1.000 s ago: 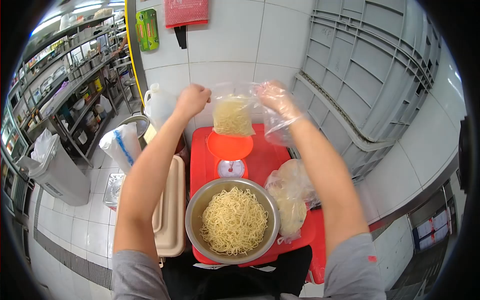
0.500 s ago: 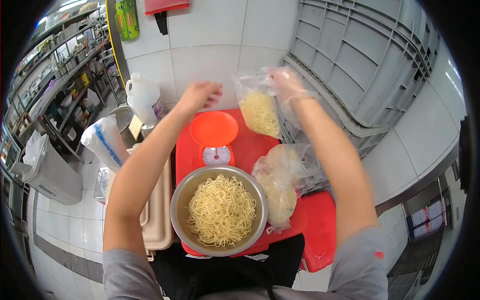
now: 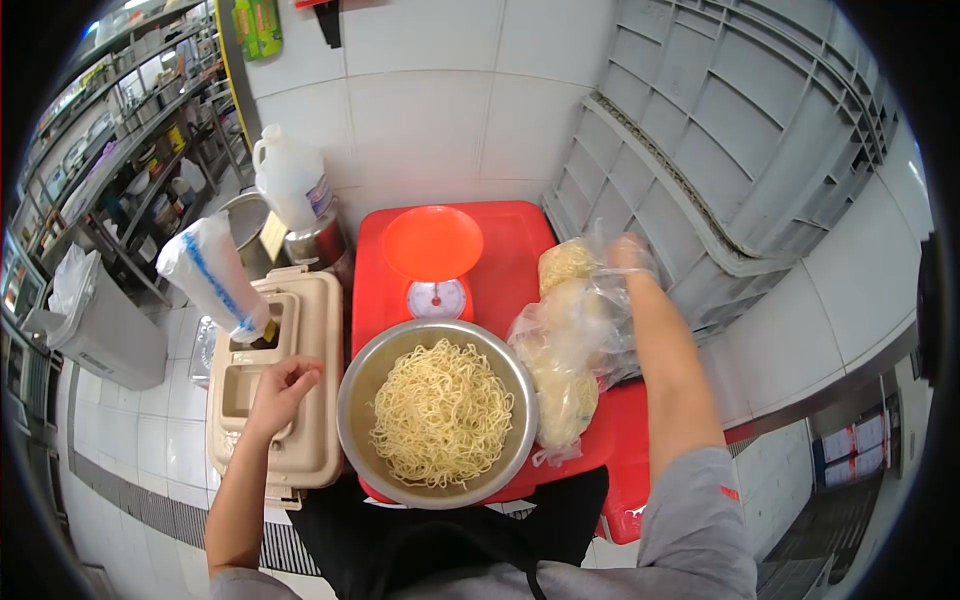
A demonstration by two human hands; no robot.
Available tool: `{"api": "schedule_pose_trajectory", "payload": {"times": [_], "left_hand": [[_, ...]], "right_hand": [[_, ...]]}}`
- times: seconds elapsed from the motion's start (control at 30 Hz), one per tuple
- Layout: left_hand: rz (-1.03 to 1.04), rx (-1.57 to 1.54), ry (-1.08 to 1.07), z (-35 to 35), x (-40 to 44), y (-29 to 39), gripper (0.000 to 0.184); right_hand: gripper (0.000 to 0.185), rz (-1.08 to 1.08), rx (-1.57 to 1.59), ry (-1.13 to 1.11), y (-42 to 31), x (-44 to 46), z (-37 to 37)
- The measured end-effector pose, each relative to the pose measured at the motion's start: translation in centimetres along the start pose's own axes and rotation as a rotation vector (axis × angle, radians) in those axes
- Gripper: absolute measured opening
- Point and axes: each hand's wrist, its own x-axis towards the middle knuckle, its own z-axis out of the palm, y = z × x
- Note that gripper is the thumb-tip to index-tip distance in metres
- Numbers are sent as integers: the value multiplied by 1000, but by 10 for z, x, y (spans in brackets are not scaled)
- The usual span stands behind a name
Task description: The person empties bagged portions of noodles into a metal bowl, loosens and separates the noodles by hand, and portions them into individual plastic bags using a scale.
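My right hand [image 3: 630, 253], partly behind clear plastic, is closed on the gathered top of a plastic bag of noodles [image 3: 566, 264]. The bag rests at the right side of the red surface, against other clear bags of noodles [image 3: 562, 385]. Over a beige lidded container [image 3: 318, 440], my left hand [image 3: 285, 392] is curled with thumb and forefinger together. Nothing shows in its fingers. Between my arms stands a steel bowl [image 3: 525, 425] heaped with loose yellow noodles [image 3: 440, 415]. Behind it is an orange kitchen scale [image 3: 433, 245] with a round dial.
The scale stands on a red table [image 3: 375, 310] by a tiled wall. Grey plastic crates [image 3: 680, 200] lean at the right. At the left are a white jug [image 3: 290, 185], a metal pot [image 3: 243, 225], a roll of plastic bags [image 3: 212, 280] and a grey bin [image 3: 105, 325].
My right hand has lowered the bag of noodles from the air onto the right side beside the other bags. My left hand has dropped from above the scale to the beige container.
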Motion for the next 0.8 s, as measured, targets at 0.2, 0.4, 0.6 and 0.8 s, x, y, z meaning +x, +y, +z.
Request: {"api": "schedule_pose_trajectory", "payload": {"times": [0.2,0.4,0.6,0.8], "left_hand": [[458,629,299,-31,18,74,17],[740,1224,740,-124,83,113,24],[108,1480,393,-181,105,115,20],[263,1516,497,-193,112,112,13]], "right_hand": [[17,-108,22,148,35,31,35],[20,-282,267,224,-30,-42,-73],[27,-328,823,-147,-122,-206,-167],[16,-444,797,-141,-122,-277,-122]]}}
